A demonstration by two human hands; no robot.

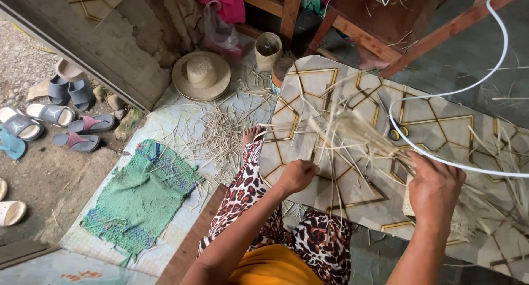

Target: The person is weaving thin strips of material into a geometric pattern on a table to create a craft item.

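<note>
Fingers of the left hand (297, 176) clench straw strands (352, 132); right hand (435, 188) grips the woven piece (460, 225) on the tabletop (441, 132). Only a small part looks woven, with loose strands left.

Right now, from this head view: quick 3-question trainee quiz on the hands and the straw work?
1. True or false: the left hand is closed around thin pale straw strands.
2. Which lies on the patterned grey board just past the right hand? A) yellow-handled scissors B) hammer C) cup
3. Fill in: the round woven straw ___ lies on the floor mat beside the small woven basket.

Key: 1 true; 2 A; 3 hat
</note>
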